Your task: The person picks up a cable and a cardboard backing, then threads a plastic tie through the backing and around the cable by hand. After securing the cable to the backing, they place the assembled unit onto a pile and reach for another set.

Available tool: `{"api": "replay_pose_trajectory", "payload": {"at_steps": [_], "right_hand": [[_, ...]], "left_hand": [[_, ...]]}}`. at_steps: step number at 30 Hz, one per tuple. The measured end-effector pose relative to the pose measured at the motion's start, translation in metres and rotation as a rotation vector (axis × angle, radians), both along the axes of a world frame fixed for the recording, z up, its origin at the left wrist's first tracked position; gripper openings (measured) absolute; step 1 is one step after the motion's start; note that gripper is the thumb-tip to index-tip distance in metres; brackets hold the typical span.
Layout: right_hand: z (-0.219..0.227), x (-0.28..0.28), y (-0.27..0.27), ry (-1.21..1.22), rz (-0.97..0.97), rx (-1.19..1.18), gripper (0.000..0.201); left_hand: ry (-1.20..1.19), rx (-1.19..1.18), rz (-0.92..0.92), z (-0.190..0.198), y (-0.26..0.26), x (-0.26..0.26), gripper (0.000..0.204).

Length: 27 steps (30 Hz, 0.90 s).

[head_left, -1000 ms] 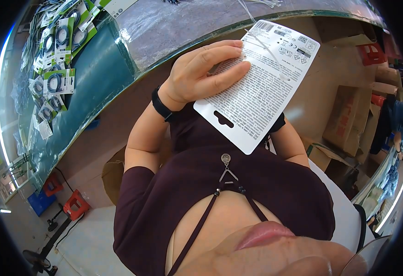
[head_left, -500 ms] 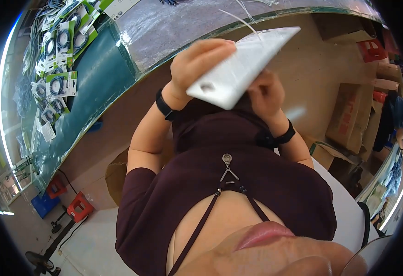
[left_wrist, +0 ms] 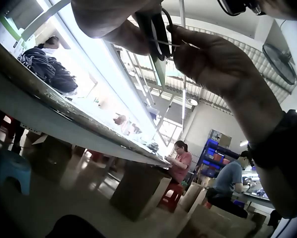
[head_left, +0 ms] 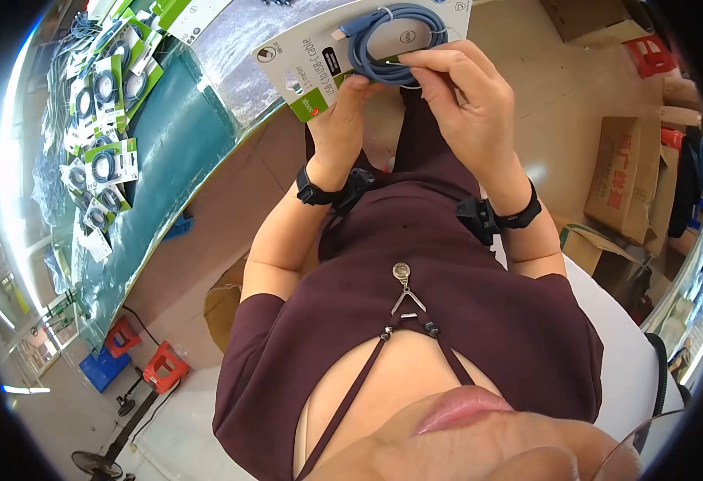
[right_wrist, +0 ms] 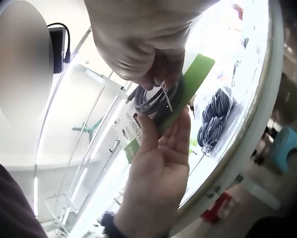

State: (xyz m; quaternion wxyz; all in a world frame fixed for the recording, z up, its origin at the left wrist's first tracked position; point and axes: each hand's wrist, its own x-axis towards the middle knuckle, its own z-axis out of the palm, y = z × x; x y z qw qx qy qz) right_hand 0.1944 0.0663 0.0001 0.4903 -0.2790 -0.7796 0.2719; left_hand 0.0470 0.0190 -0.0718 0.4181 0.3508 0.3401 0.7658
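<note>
In the head view a printed white-and-green card faces up, with a coiled blue cable lying on it. The left hand grips the card's near edge, its thumb on the front beside the coil and its fingers behind. Over the coil's near side, the right hand pinches a thin white tie, thumb against index finger. The right wrist view shows this tie standing out from the coil, below the right hand; the left hand supports the card from underneath.
Packaged cables lie piled on the green-topped table at the left. Cardboard boxes and a red stool stand on the right. Two seated people appear in the left wrist view.
The card has turned from its printed back to its front, exposing the coiled cable. The right hand has come up from behind it to the coil; the left thumb now lies on the front.
</note>
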Motion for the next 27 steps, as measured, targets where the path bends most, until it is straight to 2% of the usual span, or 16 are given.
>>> {"api": "replay_pose_trajectory", "payload": {"at_steps": [1, 3, 8, 10, 12, 13, 17, 20, 27], "right_hand": [[-0.001, -0.002, 0.001, 0.0, -0.005, -0.001, 0.011], [-0.006, -0.006, 0.004, -0.049, -0.092, 0.149, 0.012], [-0.03, -0.02, 0.006, -0.134, -0.141, 0.294, 0.012], [-0.031, -0.023, 0.005, -0.08, -0.133, 0.209, 0.012], [-0.033, -0.024, 0.001, 0.022, -0.11, 0.04, 0.013], [-0.034, -0.022, 0.002, 0.022, -0.108, 0.034, 0.013], [-0.034, -0.016, 0.013, 0.022, -0.064, 0.037, 0.015], [-0.031, -0.012, 0.01, -0.101, -0.141, 0.197, 0.015], [-0.026, -0.012, 0.003, -0.214, -0.189, 0.261, 0.014]], "left_hand": [[0.033, 0.006, 0.007, -0.001, -0.001, 0.0, 0.025], [0.066, 0.01, 0.009, -0.001, 0.0, 0.001, 0.026], [-0.054, 0.002, -0.007, -0.003, 0.003, 0.004, 0.026], [-0.169, -0.007, -0.029, -0.007, 0.004, 0.003, 0.026], [-0.129, -0.028, -0.029, -0.006, 0.005, 0.002, 0.027], [-0.091, -0.044, -0.023, -0.004, 0.004, 0.001, 0.027], [-0.062, -0.041, -0.009, -0.005, 0.007, 0.001, 0.027], [-0.061, -0.035, -0.005, -0.008, 0.007, 0.0, 0.026], [-0.036, -0.021, 0.028, -0.007, 0.004, 0.002, 0.025]]}}
